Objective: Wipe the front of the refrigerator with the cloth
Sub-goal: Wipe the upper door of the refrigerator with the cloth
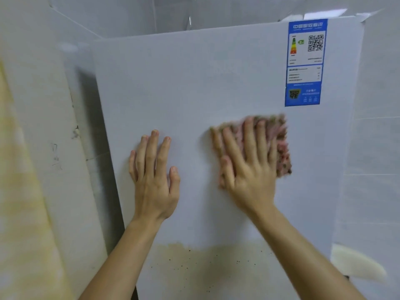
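Note:
The white refrigerator door (194, 83) fills the middle of the view. My right hand (246, 161) lies flat on a pink and green speckled cloth (280, 146), pressing it against the door just below a blue energy label (305, 61). The cloth looks blurred. My left hand (153, 172) rests flat on the bare door to the left of the cloth, fingers apart, holding nothing. A brownish smear with dark specks (205, 258) covers the lower part of the door between my forearms.
A white wall panel (43, 126) with scuffs and a yellowish stain stands to the left, a dark gap between it and the refrigerator. Pale tiled wall (378, 148) runs along the right. A whitish patch (355, 263) sits low on the right.

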`<state>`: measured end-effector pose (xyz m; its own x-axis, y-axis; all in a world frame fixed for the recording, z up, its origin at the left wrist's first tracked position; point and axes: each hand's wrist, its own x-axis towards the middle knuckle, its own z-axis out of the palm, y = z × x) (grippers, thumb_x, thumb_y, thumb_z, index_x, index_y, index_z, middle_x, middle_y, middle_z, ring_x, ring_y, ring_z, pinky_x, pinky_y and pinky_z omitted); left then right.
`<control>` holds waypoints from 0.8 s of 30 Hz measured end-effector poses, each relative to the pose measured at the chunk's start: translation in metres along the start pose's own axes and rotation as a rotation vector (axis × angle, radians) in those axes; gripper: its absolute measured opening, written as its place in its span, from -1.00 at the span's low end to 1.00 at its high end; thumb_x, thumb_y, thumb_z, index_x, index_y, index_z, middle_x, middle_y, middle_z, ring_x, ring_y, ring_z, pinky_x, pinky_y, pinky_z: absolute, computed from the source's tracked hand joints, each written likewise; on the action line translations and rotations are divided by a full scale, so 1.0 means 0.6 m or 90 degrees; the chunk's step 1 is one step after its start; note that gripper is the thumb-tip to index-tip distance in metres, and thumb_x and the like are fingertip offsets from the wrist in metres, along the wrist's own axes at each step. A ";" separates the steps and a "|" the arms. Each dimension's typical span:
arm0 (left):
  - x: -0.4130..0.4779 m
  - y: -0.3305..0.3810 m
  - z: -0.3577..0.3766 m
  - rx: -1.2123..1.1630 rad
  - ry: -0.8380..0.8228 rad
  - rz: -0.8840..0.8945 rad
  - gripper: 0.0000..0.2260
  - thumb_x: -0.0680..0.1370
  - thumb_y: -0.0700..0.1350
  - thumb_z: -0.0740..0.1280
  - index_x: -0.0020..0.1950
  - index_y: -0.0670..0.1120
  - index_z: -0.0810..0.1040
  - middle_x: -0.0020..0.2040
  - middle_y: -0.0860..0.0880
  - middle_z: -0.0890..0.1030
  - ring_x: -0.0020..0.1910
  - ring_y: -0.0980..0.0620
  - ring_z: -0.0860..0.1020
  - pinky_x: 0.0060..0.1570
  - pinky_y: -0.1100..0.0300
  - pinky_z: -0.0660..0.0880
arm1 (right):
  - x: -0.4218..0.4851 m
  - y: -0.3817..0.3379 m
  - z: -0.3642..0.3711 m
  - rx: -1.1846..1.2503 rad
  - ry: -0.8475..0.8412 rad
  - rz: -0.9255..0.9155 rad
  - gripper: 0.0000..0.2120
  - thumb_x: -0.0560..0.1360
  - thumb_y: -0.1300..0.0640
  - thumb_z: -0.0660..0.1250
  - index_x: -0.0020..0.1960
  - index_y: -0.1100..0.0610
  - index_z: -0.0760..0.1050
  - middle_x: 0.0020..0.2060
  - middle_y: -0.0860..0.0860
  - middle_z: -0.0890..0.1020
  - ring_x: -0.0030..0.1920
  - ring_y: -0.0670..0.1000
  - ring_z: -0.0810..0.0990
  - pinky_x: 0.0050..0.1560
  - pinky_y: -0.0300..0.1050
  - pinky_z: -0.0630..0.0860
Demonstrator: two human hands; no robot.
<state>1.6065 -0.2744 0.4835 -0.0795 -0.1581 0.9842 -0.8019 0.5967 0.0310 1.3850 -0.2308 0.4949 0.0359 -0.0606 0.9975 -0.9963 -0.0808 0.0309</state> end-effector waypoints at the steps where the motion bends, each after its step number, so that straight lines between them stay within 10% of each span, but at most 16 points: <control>1: -0.001 -0.005 -0.002 -0.004 0.002 -0.008 -0.44 0.67 -0.07 0.12 0.69 -0.09 0.21 0.73 -0.10 0.13 0.72 -0.11 0.04 0.66 -0.21 -0.06 | -0.037 -0.018 0.004 0.015 -0.025 -0.025 -0.50 0.71 -0.04 0.15 0.64 -0.05 0.27 0.65 0.14 0.20 0.67 0.20 0.12 0.61 0.28 0.15; 13: -0.032 -0.056 -0.021 0.005 -0.029 -0.002 -0.46 0.69 -0.06 0.10 0.69 -0.11 0.22 0.73 -0.09 0.13 0.72 -0.12 0.06 0.66 -0.21 -0.01 | -0.165 -0.033 0.016 0.130 -0.140 -0.276 -0.50 0.66 0.11 0.39 0.57 0.07 0.41 0.61 0.06 0.33 0.62 0.10 0.29 0.56 0.16 0.31; 24: -0.015 -0.104 -0.031 -0.024 -0.017 0.005 -0.45 0.68 -0.07 0.10 0.70 -0.08 0.19 0.73 -0.10 0.11 0.72 -0.11 0.04 0.67 -0.15 -0.04 | 0.090 -0.133 0.056 -0.028 0.045 0.052 -0.50 0.73 -0.14 0.11 0.64 -0.03 0.29 0.64 0.16 0.23 0.66 0.25 0.10 0.63 0.34 0.05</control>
<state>1.6684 -0.2955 0.4760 -0.1015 -0.1733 0.9796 -0.7779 0.6276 0.0304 1.4688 -0.2610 0.5442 -0.0495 0.0060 0.9988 -0.9982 -0.0351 -0.0493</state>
